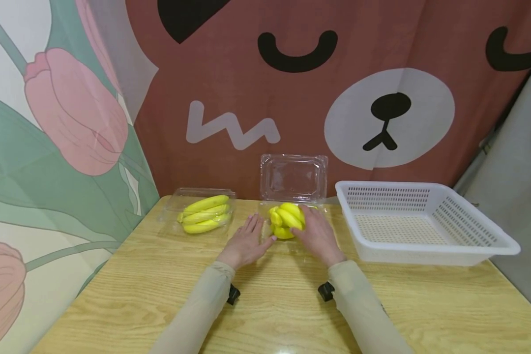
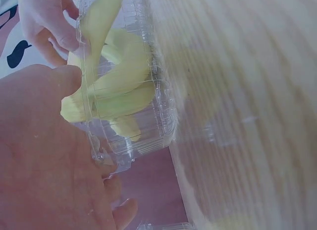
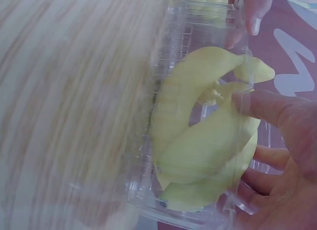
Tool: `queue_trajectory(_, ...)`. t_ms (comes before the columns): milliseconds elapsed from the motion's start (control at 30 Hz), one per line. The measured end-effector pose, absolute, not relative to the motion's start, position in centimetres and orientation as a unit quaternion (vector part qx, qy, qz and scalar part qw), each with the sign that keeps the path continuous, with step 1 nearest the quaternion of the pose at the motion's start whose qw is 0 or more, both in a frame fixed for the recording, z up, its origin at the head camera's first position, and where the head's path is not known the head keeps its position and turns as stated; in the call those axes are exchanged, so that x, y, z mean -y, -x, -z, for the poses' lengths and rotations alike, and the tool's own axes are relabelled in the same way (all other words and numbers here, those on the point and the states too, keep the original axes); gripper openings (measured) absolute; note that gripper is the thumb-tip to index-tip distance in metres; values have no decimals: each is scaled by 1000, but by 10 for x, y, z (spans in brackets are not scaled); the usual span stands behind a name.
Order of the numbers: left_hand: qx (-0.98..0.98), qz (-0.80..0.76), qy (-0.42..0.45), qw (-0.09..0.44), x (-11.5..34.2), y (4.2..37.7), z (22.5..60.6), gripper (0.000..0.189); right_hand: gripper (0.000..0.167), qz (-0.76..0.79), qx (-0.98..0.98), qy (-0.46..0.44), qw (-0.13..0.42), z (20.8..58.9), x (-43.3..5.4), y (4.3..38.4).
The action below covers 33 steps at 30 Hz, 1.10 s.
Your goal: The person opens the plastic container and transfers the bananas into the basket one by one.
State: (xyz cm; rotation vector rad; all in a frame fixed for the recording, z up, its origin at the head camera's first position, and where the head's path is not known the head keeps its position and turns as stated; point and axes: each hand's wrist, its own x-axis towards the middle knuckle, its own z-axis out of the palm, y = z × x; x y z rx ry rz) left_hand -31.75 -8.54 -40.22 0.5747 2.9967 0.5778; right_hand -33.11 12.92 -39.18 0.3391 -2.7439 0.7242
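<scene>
Currently gripping bananas (image 1: 289,218) with the right hand (image 1: 317,232), bent round them inside a clear container (image 2: 154,136). Holding the left hand (image 1: 247,242) straight-fingered, gripping nothing, at the container's left side. Just behind, an upraised clear lid (image 1: 294,178). Farther out on the wooden surface (image 1: 276,314), more bananas (image 1: 204,215) in a second container (image 1: 171,202) leftward, a white basket (image 1: 407,253) rightward.
</scene>
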Motion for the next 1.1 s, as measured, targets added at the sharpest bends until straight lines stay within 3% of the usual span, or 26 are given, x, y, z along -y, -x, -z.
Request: queue_trajectory(1100, -967, -183, -178, 11, 85, 326, 414, 79, 73, -259, 937, -134, 190, 354, -128, 311)
